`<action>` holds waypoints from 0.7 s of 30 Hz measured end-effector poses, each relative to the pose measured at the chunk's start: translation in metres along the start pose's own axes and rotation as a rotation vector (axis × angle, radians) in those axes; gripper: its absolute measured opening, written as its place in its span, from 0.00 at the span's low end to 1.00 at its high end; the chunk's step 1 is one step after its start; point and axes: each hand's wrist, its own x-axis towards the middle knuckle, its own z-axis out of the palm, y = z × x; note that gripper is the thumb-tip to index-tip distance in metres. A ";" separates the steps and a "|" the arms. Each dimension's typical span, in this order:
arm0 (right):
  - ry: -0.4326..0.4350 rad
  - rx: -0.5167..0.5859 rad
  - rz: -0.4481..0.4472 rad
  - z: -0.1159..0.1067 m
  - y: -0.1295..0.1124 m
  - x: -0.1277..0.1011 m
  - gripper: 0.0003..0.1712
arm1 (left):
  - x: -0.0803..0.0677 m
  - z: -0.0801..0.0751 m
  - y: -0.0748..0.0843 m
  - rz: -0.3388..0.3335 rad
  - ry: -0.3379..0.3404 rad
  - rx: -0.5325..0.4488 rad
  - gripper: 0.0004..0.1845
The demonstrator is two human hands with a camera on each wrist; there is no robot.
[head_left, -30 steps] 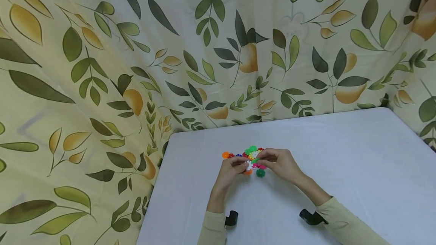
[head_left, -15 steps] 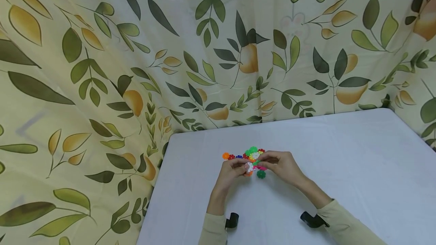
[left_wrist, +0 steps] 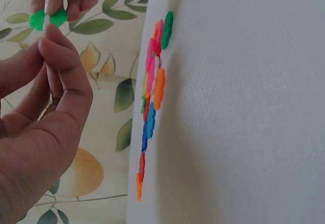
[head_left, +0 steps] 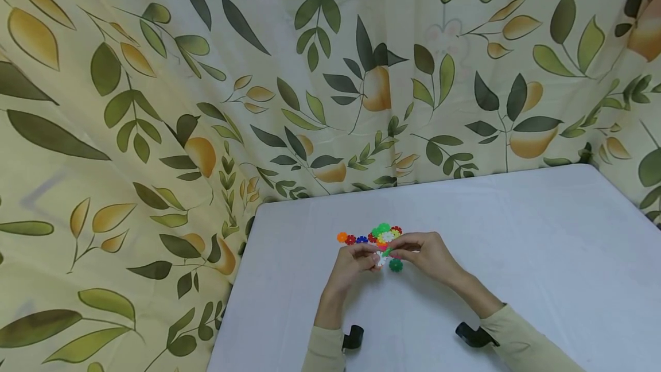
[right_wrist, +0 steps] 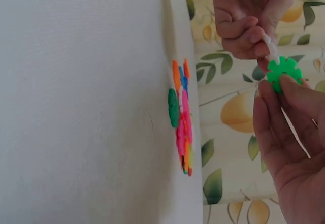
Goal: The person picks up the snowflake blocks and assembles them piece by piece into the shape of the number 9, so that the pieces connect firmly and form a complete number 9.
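1. At the left and across the back hangs a pale curtain (head_left: 232, 62) printed with leaves and fruit; in front of it stands a table (head_left: 516, 234) with a white top.
2. The left sleeve (head_left: 324, 349), beige, comes up from the bottom edge, with a black bracket (head_left: 354, 337) at its inner side.
3. On the table lie 3 notched discs in a row: an orange disc (head_left: 342, 237), a red disc (head_left: 350, 240) and a blue disc (head_left: 362, 240).
4. Nearer the person, the left hand (head_left: 350, 266) has its thumb and fingers together, pinching a white disc (right_wrist: 270, 48) that shows nearly edge-on in the right wrist view.
5. The white disc touches a green disc (right_wrist: 278, 71) at the rim; these 2 are held up off the table.
6. Past the row's right end is a heap of discs (head_left: 384, 231) in several colours, partly hidden by the hands.
7. A dark green disc (head_left: 396, 265) lies on the heap's near side.
8. The right hand (head_left: 426, 251) is clamped on the green disc between thumb and fingers.
9. Farthest right is the right sleeve (head_left: 532, 337), also beige, with another black bracket (head_left: 474, 334) beside it.
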 end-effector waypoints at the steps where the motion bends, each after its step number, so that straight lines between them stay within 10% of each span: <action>1: 0.001 0.000 -0.002 0.000 0.000 0.000 0.13 | -0.001 0.000 0.000 -0.007 0.003 -0.004 0.11; 21: -0.029 -0.023 0.020 0.006 0.008 0.002 0.15 | -0.005 -0.008 -0.003 -0.091 0.026 0.032 0.09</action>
